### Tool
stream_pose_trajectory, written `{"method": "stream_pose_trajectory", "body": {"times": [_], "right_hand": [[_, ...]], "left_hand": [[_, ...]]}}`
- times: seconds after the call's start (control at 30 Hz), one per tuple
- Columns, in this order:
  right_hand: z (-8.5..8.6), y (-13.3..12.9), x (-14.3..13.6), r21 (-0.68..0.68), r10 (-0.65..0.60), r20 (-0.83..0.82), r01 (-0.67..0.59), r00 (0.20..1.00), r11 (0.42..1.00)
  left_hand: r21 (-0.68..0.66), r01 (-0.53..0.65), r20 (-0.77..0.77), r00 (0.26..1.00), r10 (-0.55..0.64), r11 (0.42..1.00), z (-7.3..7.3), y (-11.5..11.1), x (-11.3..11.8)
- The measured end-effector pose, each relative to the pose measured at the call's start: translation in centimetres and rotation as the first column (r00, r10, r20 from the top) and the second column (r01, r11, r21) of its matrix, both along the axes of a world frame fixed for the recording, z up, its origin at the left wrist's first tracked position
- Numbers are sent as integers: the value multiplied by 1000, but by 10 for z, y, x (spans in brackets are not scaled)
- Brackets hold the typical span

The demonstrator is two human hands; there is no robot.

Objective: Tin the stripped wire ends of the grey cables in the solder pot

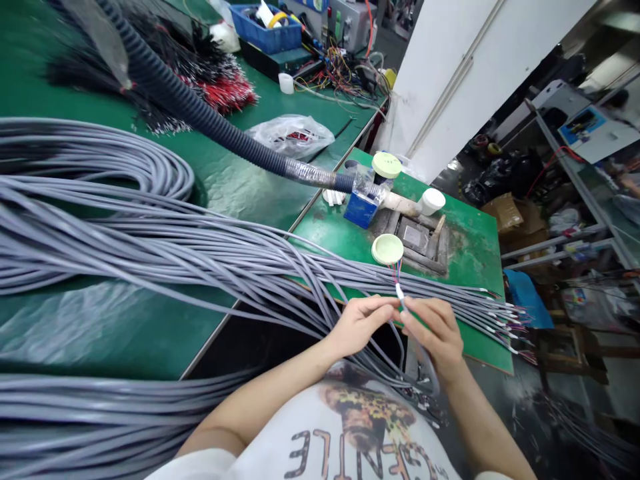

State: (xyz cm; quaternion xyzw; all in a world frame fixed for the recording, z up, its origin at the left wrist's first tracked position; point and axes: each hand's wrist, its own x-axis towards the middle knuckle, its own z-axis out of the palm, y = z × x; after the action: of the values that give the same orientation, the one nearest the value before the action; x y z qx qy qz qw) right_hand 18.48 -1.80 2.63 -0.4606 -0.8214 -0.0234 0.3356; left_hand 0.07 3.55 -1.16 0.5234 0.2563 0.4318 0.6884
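Holds a grey cable [403, 304] near its end, between left hand [367, 323] and right hand [435, 331], with coloured wires [395, 271] at the near rim of a pale dish [387, 249]. Pinches narrowly with left thumb and forefinger; closes right fingers on the cable, just beside.

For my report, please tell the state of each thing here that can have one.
Thin grey cable: held, coloured wires exposed
Bare left hand: fingers bent, tips at cable
Bare right hand: holding cable
Round pale-yellow container by the wires: unclear whether open
Ribbed dark hose: bent, taped
Blue plastic basket: open, loaded
Clear plastic bag: crumpled
Grey cable coil: looped
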Motion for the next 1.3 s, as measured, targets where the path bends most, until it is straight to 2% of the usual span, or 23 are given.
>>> {"method": "stream_pose_trajectory", "body": {"times": [0.07,0.13,0.43,0.57,0.77,0.93,1.03,1.17,1.23,1.3], "right_hand": [[-11,-12,-4,-1,27,8,-27,1000,1000],[-19,-21,-6,2,41,-6,-41,999,999],[-36,-40,-11,-35,57,-63,-59,996,998],[-36,-41,-16,-66,82,-53,-85,995,994],[-30,-41,-20,-44,101,-65,-104,993,994],[-20,-38,-27,-143,-27,-238,-7,971,990],[-14,-34,-32,-348,-125,-337,1,933,938],[-11,-31,-35,-636,-251,-369,-47,895,770],[-13,-31,-33,-717,-289,-393,-94,873,691],[-16,-31,-29,-750,-304,-432,-151,849,644]], "left_hand": [[-101,21,19,1000,-19,995,1,-5,7],[-134,-6,-1,1000,6,991,0,-7,9],[-113,-88,-115,991,75,990,-3,-14,5],[-169,-99,-63,994,89,981,-3,-13,3],[-308,-59,9,998,65,949,-4,-13,0],[-288,-46,42,997,61,956,-5,-14,-1],[-228,-42,29,998,50,973,-4,-15,-1],[-170,-32,-2,999,33,985,-2,-15,-1],[-164,-19,3,1000,20,986,-2,-14,-1],[-169,3,24,1000,1,986,-4,-13,-1]]}}
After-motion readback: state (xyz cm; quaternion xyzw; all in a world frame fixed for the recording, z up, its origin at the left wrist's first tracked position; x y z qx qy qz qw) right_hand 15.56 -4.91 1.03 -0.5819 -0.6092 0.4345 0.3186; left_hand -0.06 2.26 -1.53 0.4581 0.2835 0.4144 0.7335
